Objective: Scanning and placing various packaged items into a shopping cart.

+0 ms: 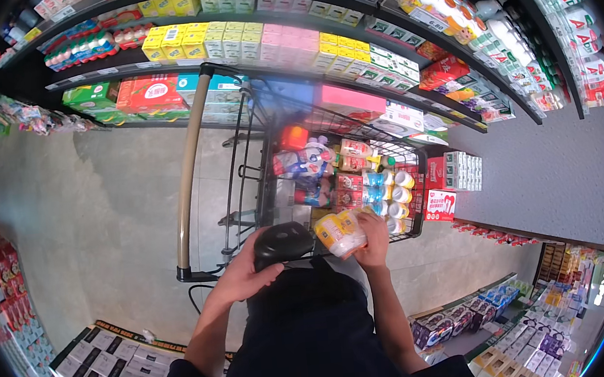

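Note:
My left hand is wrapped around a black handheld device, which looks like a barcode scanner. Right beside it, a yellow-and-white multipack of small bottles is gripped by my right hand at its right side. Both items are over the near side of a black wire shopping cart. Inside the cart stand several white-capped bottles with blue labels, bottles with red-and-tan labels, a red-orange container and blue-and-white packs. My fingers hide part of the multipack.
The cart's tan handlebar is on the left. Beyond the cart, a curved shelf unit carries drink cartons and bottles. Stacked white boxes are at lower left, purple packs at lower right. Red-and-white cartons stand past the cart's right end.

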Motion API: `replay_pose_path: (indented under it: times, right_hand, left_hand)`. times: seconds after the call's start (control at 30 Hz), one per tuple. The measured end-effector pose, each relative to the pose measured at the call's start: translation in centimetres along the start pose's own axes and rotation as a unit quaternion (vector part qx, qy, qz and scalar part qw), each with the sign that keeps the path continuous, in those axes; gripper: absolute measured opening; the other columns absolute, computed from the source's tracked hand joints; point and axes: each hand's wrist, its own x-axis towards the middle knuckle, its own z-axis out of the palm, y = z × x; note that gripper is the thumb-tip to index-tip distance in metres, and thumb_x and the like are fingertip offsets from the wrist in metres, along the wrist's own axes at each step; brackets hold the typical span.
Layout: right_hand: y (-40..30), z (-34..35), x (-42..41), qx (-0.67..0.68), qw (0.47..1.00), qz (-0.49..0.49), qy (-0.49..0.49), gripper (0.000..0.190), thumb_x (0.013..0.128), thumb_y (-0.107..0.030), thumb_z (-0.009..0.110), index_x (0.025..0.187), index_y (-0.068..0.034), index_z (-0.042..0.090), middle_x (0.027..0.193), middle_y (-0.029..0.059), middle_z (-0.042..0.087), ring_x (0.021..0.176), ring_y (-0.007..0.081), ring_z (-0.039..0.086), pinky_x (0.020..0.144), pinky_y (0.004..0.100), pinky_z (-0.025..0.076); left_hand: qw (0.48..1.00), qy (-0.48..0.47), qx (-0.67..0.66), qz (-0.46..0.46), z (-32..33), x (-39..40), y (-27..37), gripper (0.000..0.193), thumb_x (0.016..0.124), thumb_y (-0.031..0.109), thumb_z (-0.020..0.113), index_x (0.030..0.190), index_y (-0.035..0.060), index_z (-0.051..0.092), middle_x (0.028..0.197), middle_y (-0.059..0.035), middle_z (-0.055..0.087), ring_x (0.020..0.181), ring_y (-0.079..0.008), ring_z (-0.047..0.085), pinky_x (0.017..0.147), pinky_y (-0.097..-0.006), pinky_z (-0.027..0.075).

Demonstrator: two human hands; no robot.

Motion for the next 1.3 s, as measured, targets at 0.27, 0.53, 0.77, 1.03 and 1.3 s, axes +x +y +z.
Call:
replay_pose_path:
  times: [0.27,0.53,0.77,1.03,1.3]
  right_hand:
    - [0.2,0.8,-1.1,0.030,0.998,0.059,-0.002,0.060,0.065,-0.031,0.084,0.110,-0.003,0.055,0.108,0.0154,0.061,0.100,0.0350,0.059,0.088,0.0432,0.046]
    - [-0.4,0.5,-0.8,0.046,0.995,0.091,-0.007,0.056,0.064,-0.020,0.083,0.110,-0.002,0.056,0.107,0.0156,0.062,0.098,0.0337,0.060,0.087,0.0416,0.048]
    - [-0.8,1.0,-1.0,0.044,0.997,0.062,-0.008,0.051,0.066,-0.020,0.077,0.107,0.000,0.056,0.106,0.0174,0.062,0.095,0.0356,0.060,0.083,0.0432,0.047]
    - [-0.8,0.9,-1.7,0.023,0.998,0.055,-0.026,0.056,0.062,-0.018,0.083,0.108,-0.001,0.055,0.106,0.0172,0.062,0.097,0.0349,0.060,0.084,0.0416,0.048]
    - [-0.4,1.0,-2.4,0.022,0.998,0.059,-0.016,0.050,0.066,-0.013,0.080,0.107,0.000,0.056,0.105,0.0181,0.062,0.094,0.0359,0.061,0.083,0.0411,0.048]
  left_hand:
    - [0.999,0.015,0.046,0.023,0.1,0.1,0.6,0.066,0.084,0.013,0.069,0.138,0.0015,0.031,0.119,-0.0115,0.053,0.103,-0.0177,0.055,0.088,-0.0303,0.045]
    - [0.995,0.022,0.075,0.062,0.4,0.5,0.9,0.068,0.083,0.014,0.070,0.137,-0.0002,0.031,0.125,-0.0158,0.050,0.118,-0.0221,0.051,0.099,-0.0338,0.039]
    - [0.994,0.018,0.091,0.065,1.2,0.6,-0.2,0.070,0.084,0.011,0.068,0.141,0.0024,0.027,0.113,-0.0123,0.055,0.093,-0.0168,0.054,0.080,-0.0293,0.045]
    - [0.993,0.010,0.098,0.070,1.5,0.8,-1.0,0.069,0.085,0.005,0.065,0.142,0.0050,0.025,0.101,-0.0062,0.058,0.070,-0.0080,0.056,0.060,-0.0235,0.049]
    - [0.998,0.010,0.064,0.024,2.1,1.1,-0.7,0.068,0.083,0.012,0.070,0.137,-0.0005,0.031,0.125,-0.0179,0.052,0.122,-0.0261,0.049,0.102,-0.0355,0.037]
